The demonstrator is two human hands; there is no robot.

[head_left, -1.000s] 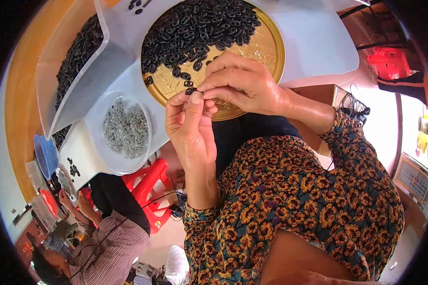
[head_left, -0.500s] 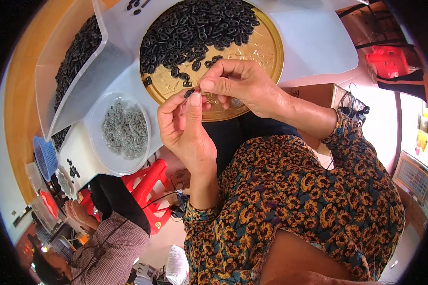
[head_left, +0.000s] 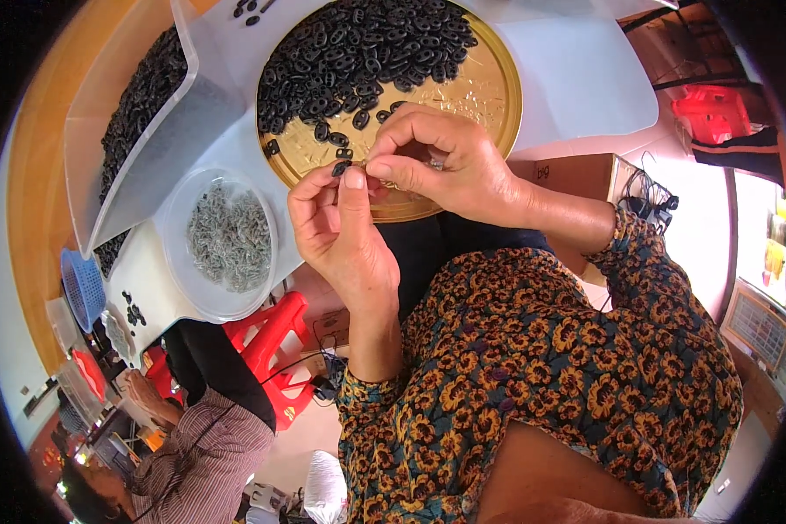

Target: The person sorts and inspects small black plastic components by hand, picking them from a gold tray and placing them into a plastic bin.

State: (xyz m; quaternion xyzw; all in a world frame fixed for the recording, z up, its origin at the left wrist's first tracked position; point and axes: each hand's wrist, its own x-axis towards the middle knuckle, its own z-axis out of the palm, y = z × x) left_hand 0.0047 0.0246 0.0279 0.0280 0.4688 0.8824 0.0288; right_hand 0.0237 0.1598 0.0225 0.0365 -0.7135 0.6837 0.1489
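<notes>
Between the thumb and fingertips of my left hand [head_left: 348, 236] is a small black oval piece with holes [head_left: 341, 168]. My right hand [head_left: 450, 166] comes in from the right, its thumb and index finger pinched together at the left fingertips; what they hold is too small to make out. Both hands are over the near edge of a round golden tray [head_left: 489, 96]. A heap of similar black oval pieces [head_left: 358, 57] fills the tray's far part, with several loose ones nearer my fingers. Thin clear slivers lie scattered on the tray's bare part.
A clear round tub [head_left: 177, 271] of small greyish clear pieces [head_left: 229, 236] stands left of the tray. Behind it, a tilted translucent bin [head_left: 192, 113] holds many black pieces. Another person [head_left: 201, 454] sits at lower left by a red stool [head_left: 275, 349]. A cardboard box [head_left: 576, 175] is at right.
The black piece has turned slightly in my left fingertips. My right hand has shifted a little to the left and down, its fingers more curled. The other person's hands have moved slightly.
</notes>
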